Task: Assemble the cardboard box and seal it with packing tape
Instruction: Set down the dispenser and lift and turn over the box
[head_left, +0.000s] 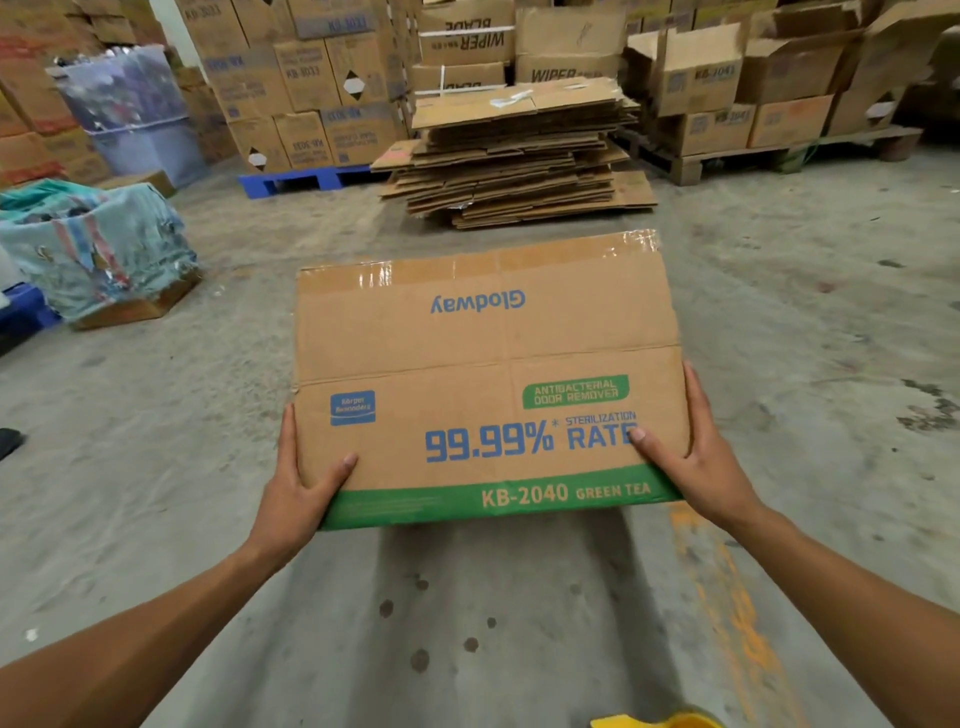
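A brown cardboard box (467, 353) with blue and green print and a green bottom band hangs in front of me above the concrete floor. Clear packing tape (374, 273) shines along its far top edge. My left hand (298, 478) grips the near left corner, thumb on the printed face and fingers behind the side. My right hand (696, 452) grips the near right corner the same way, thumb lying over the word RATE. The box's far side and underside are hidden.
A stack of flattened cartons (519, 156) lies on the floor straight ahead. Stacked boxes on a blue pallet (291, 182) and a wooden pallet (769, 150) line the back. A cloth-covered crate (98, 249) stands at left. A yellow object (654, 721) peeks in at the bottom edge.
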